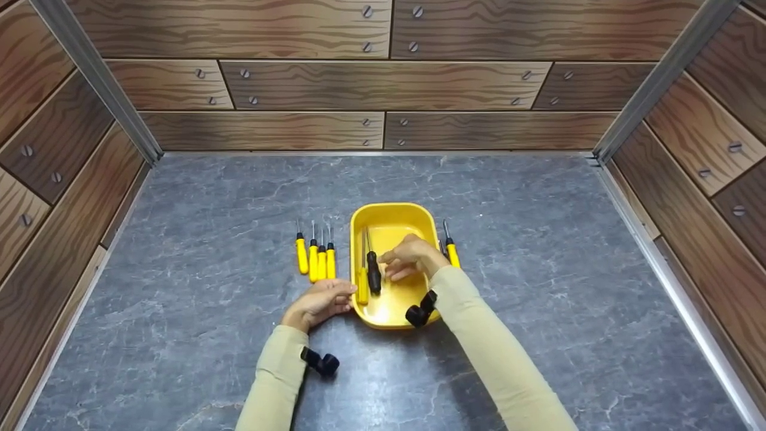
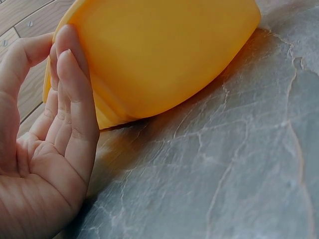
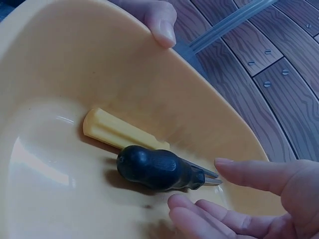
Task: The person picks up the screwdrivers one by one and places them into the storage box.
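A yellow plastic bin sits on the grey marbled table. Inside, along its left wall, a black-handled screwdriver lies beside a yellow-handled screwdriver, both shafts pointing away from me. At the near left rim, my left hand pinches the bin, thumb over the edge and fingers against the outer wall. My right hand reaches inside over the right wall. Its thumb and fingers are spread just to the right of the black screwdriver, with nothing between them, as the right wrist view shows.
Left of the bin lies a row of several yellow-handled screwdrivers with black collars. On the right, another yellow-handled screwdriver lies partly behind my right wrist. Wood-patterned walls enclose the table at the back and sides.
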`<state>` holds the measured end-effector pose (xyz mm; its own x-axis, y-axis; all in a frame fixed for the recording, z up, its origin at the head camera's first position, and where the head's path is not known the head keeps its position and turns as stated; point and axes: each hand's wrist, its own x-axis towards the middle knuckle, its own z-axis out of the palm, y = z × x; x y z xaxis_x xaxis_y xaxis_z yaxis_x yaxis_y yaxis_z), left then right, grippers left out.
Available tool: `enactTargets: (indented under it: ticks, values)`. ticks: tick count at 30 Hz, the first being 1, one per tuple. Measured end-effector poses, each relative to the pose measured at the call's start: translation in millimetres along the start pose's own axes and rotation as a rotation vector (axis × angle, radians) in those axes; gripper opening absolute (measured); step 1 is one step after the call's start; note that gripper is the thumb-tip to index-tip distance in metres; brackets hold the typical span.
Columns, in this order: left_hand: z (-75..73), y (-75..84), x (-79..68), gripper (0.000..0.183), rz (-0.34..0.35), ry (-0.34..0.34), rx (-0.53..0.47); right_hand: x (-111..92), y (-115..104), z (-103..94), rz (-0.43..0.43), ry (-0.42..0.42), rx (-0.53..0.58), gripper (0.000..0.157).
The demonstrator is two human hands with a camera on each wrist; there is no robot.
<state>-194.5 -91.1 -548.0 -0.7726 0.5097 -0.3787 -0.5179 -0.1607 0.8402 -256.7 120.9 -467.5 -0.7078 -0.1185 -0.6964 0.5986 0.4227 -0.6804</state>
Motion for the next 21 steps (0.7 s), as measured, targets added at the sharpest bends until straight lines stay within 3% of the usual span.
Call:
enactTargets:
  ticks: [13,21]
  values:
    - [0.7,0.6,0.2,0.005,0.014,-0.009,-0.003,-6.9,-2.5,-4.9,-0.043,0.015,0.022,0.031]
    - [0.5,0.4,0.7,0.005,0.007,-0.011,0.004,-14.2,-4.9,-11.6,-0.088,-0.010,0.015,0.038]
